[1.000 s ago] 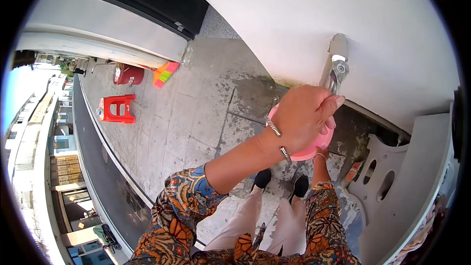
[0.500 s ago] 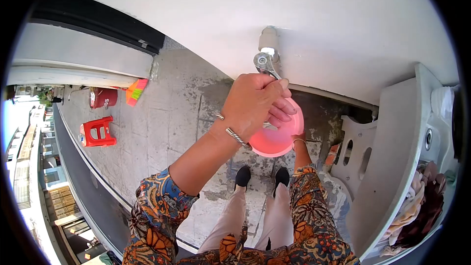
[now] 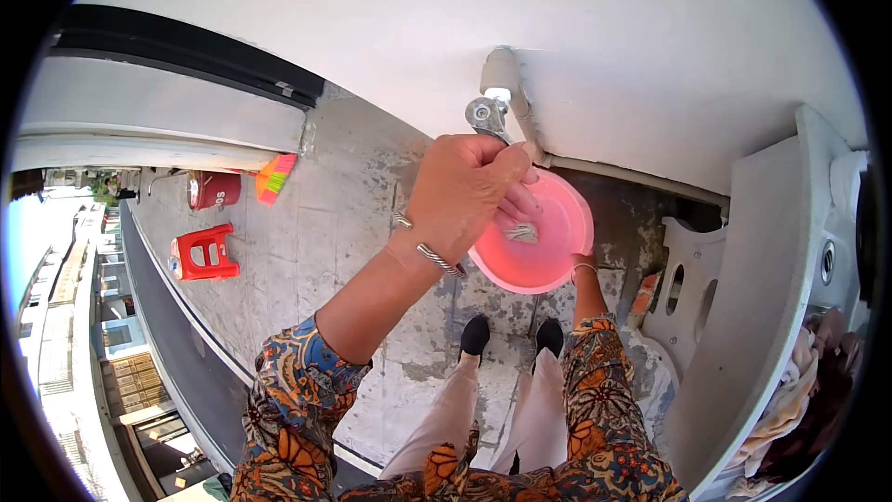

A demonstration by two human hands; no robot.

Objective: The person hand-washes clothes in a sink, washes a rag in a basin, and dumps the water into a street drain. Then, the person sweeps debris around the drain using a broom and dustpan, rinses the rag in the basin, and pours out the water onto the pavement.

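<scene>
My left hand (image 3: 472,188), with a twisted silver bracelet at its wrist, is closed around the lever of the metal tap (image 3: 485,113) on the white wall. Its fingers cover most of the lever and the spout. Below it, a round pink basin (image 3: 520,271) hangs over the floor. My right hand (image 3: 583,270) grips the basin's right rim, its fingers partly hidden by the rim. Inside the basin lies a small whitish patch (image 3: 523,233), which could be water or an object; I cannot tell which.
A grey-white washing sink (image 3: 743,316) with clothes (image 3: 790,390) in it stands at the right. Along the left are a red stool (image 3: 206,253), a dark red bucket (image 3: 214,190) and a colourful broom (image 3: 275,178). A pipe (image 3: 632,184) runs along the wall's foot.
The view has shifted slightly, and the basin shows more fully beside my left hand. The whitish patch inside it is now more visible. Both hands keep their holds.
</scene>
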